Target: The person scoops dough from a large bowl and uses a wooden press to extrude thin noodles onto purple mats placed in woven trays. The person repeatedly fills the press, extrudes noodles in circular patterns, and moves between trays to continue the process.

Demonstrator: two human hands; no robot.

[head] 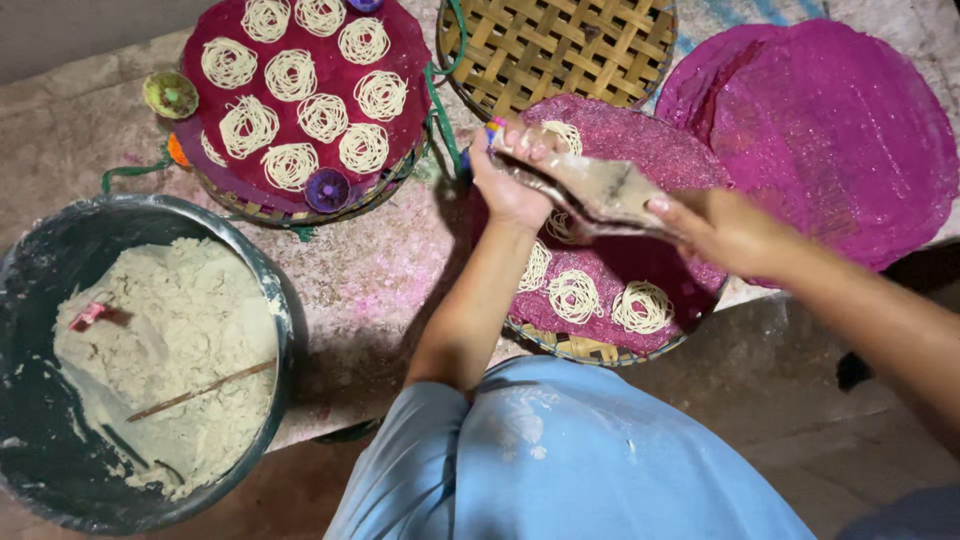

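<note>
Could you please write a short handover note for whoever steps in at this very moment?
Left hand and right hand both grip the dough-smeared piping bag above the woven tray lined with pink cloth.
Done: a few noodle coils on that tray; the red-cloth tray at upper left is full of coils.
Left: most of the pink cloth is bare; an unlined woven bamboo tray and a spare pink cloth lie behind.
Pale dough sits in the dark round basin.

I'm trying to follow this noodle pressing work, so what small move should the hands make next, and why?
Probably shift the dough-smeared press, held by the left hand and right hand, toward a bare patch of the magenta mesh mat, since the pale noodle coils fill only its near edge.
</note>
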